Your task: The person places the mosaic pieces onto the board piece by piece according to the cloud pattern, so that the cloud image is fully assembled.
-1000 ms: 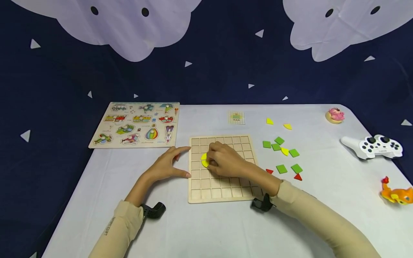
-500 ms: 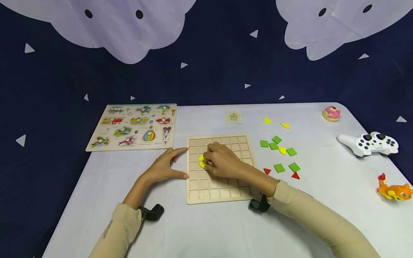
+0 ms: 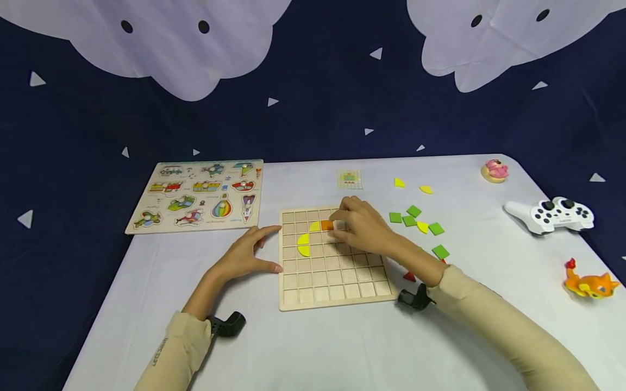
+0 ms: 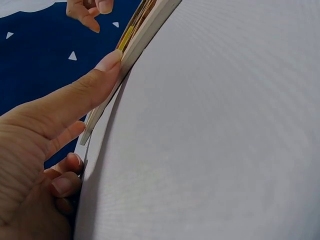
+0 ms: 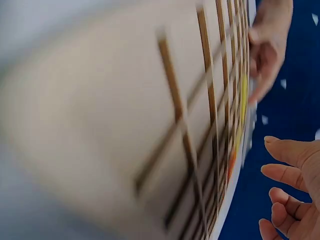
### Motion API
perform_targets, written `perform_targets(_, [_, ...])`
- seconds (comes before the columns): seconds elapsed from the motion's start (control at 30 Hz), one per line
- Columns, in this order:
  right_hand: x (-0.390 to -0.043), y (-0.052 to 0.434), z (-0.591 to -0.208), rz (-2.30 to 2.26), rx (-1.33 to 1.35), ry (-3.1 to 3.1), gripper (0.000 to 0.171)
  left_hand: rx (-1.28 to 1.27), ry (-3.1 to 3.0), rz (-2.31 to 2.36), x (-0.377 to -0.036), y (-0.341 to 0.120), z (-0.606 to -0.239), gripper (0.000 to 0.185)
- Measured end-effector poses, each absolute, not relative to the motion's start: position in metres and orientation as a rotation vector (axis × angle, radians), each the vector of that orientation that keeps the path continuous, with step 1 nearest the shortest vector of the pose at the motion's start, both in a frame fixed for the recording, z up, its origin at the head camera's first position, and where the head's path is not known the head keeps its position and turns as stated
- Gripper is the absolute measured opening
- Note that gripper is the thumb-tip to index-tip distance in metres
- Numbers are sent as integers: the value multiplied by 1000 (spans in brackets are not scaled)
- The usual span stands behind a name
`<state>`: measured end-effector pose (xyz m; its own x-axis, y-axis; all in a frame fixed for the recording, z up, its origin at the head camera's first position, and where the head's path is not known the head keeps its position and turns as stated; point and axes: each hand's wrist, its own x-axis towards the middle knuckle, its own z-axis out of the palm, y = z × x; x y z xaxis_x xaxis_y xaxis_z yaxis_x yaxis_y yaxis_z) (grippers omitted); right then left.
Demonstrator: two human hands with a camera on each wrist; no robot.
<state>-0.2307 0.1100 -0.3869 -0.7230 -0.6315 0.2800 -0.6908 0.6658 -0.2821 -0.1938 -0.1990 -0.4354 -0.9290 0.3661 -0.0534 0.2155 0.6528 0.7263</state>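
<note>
Left hand against grid board; right hand near orange piece

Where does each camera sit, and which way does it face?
Head view: worn on the head, facing forward and down at the grid board; left hand, right hand and sleeves show.
Left wrist view: on that wrist, looking along the board's edge; the left hand is large at left, some of the right hand at top.
Right wrist view: on that wrist, looking low across the board's cells; right hand at lower right, left hand at upper right.
Shared: both wrist views show the board and the dark blue backdrop.
</note>
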Motion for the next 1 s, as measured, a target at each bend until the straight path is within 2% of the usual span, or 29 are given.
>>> perform_targets(0.33, [-274,164,-378,546,722,-2865,32,479,2669,1127,-194,-200,-435,94])
perform_targets(0.77, [-314,213,-378,255,431,-2985,39,485,2663,1142,-194,-202,-436,94])
perform_targets(1.0, [-325,225,-383,286,313,-3051,42,482,2667,1141,-194,-201,-436,94])
